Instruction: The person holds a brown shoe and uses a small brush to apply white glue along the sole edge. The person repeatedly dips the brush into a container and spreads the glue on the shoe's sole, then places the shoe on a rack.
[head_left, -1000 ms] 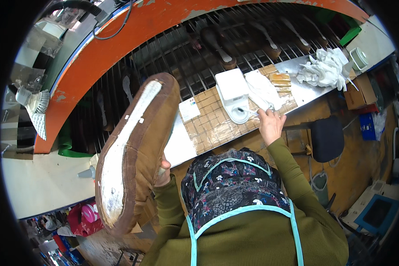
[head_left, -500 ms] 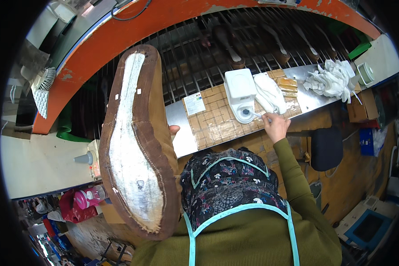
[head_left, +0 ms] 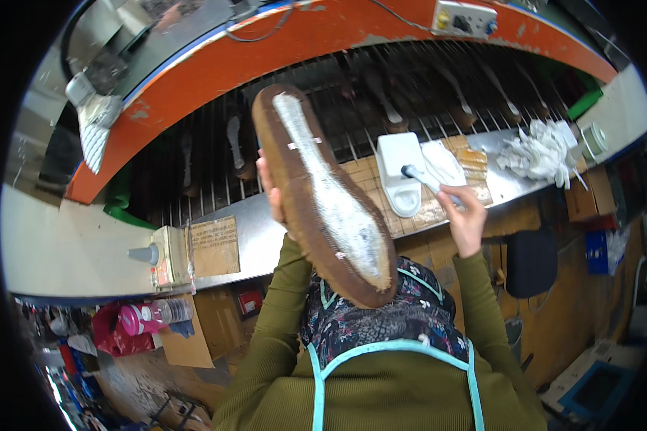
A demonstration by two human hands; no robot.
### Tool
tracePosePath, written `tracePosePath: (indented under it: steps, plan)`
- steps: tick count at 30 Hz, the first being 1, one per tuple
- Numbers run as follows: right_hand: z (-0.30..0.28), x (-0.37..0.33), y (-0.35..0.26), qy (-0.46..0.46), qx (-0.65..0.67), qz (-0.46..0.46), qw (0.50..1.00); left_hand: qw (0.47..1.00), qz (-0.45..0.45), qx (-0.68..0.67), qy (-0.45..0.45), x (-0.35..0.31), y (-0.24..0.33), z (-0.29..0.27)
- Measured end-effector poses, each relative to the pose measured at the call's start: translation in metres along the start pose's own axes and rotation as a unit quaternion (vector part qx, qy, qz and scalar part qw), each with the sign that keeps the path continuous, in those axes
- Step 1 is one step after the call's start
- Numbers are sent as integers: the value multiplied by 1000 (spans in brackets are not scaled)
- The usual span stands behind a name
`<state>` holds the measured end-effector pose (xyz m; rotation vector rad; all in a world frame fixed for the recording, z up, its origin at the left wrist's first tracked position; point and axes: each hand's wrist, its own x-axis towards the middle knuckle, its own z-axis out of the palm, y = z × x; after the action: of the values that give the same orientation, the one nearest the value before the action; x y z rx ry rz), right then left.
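A brown shoe upper (head_left: 313, 205), its underside facing me with a long white insole strip down the middle, is tilted in front of my apron. My left hand (head_left: 269, 188) is closed on its left edge; most of the fingers are hidden behind it. My right hand (head_left: 468, 221) grips a small brush (head_left: 425, 179) by its pale handle, the dark bristle head pointing left. The brush is over a white plastic dispenser (head_left: 400, 155) with a round cup at its near end. Just behind the brush lies a folded white cloth (head_left: 442, 159).
More shoes (head_left: 242, 167) sit on the rod conveyor under the orange frame (head_left: 187, 79). Crumpled white tissue (head_left: 535, 154) and an amber block (head_left: 471, 162) rest on the metal ledge (head_left: 259, 251). A cardboard piece (head_left: 216, 246) is on the left; a dark seat (head_left: 530, 251) stands lower right.
My right hand has lifted the brush out of the dispenser's cup. The shoe upper has shifted right and away from the camera, tilting the other way, and more of my left hand shows.
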<state>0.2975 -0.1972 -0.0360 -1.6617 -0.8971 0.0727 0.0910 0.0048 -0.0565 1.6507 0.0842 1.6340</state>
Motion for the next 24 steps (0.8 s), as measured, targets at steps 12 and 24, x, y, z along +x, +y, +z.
tracePosePath:
  steps: [12,24]
  plan:
    - [22,6,-119,-157,216,-59,962,1000,6,13,-18,19,2,5]
    - [55,62,-133,-129,166,-146,967,998,20,23,-47,14,13,5]
